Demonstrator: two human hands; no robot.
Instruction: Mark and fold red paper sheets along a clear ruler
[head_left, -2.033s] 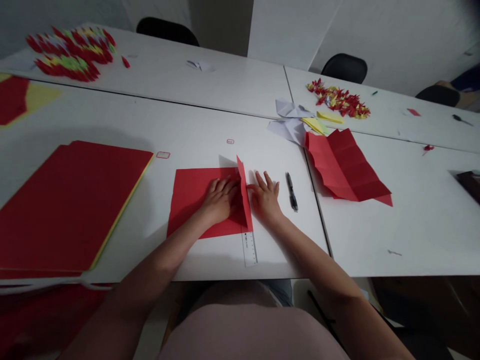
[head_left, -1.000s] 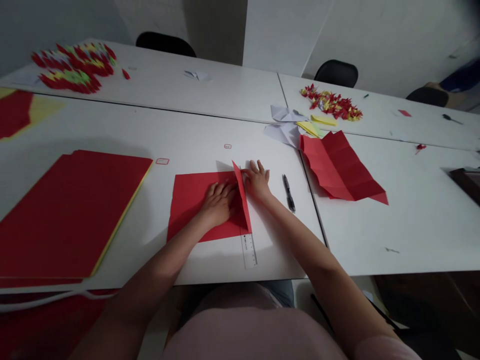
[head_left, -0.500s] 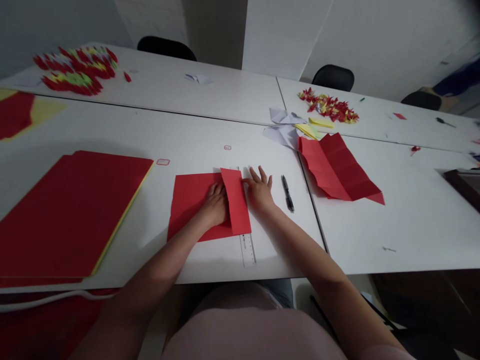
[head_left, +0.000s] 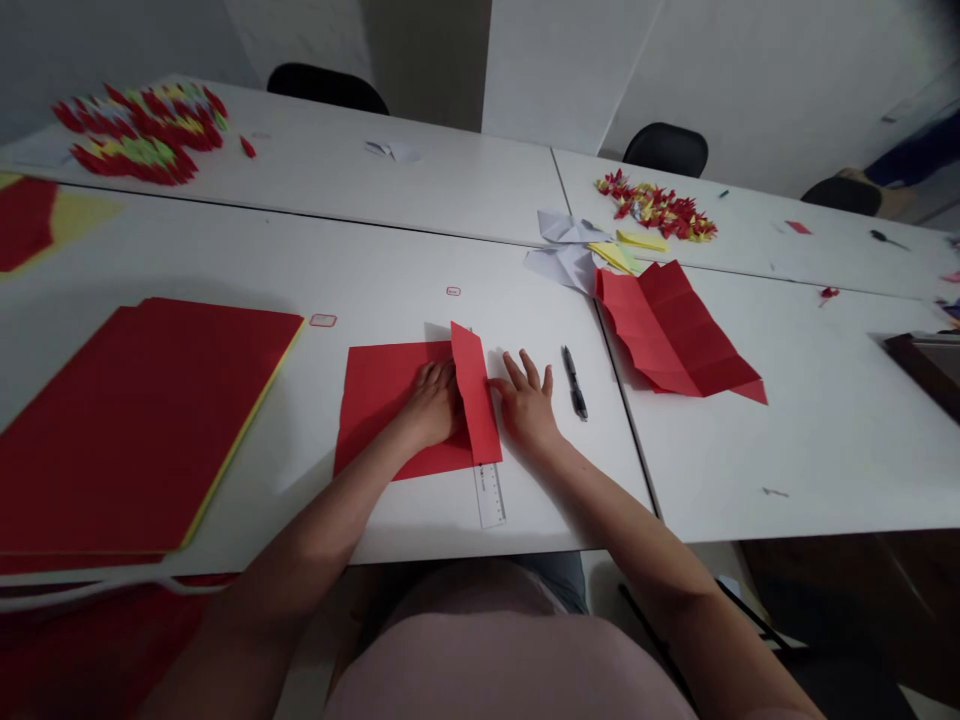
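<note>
Red paper lies under the left hand's closed fingers, pressed flat; the right hand's fingers spread on the table just beside its folded strip. One strip is turned over, the rest lies flat; another sheet shows creases throughout.

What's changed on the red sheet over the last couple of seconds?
The flap of the red paper sheet was standing up along its right side; it has now been laid over to the left as a narrow strip. The right hand has let go of the flap and rests on the table beside it. The left hand stays pressed on the sheet. The ruler and pen stayed put.
</note>
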